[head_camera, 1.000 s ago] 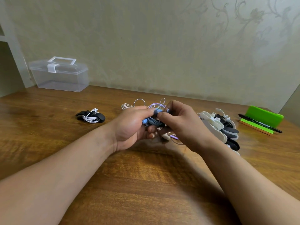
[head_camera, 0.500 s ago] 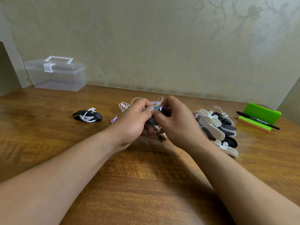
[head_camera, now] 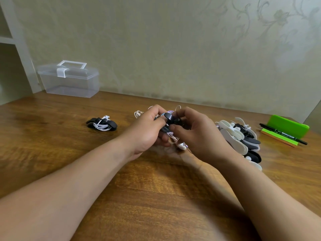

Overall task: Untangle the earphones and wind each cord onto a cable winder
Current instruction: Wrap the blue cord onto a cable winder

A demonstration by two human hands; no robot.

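Earphones (head_camera: 181,146) lie tangled just below and beyond my left hand (head_camera: 147,131) and right hand (head_camera: 199,136). Both pinch 1 black winder (head_camera: 169,117) between them, fingers curled. I judge winding is underway; next, pull slack free for another turn.

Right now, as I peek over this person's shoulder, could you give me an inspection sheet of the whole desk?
Surface: wooden table, glossy brown.
Job's things: black winder between the hands; wound winder with white cord lying to the left; pile of spare winders, black and white, to the right.
Clutter: clear lidded box; green stand with a black pen lying in front.
Hands: left hand and right hand both grip the black winder.
Cables: loose earphones, white and purple cords, behind and under the hands; how tangled, cannot tell.
Surroundings: patterned wall; white shelf at left.
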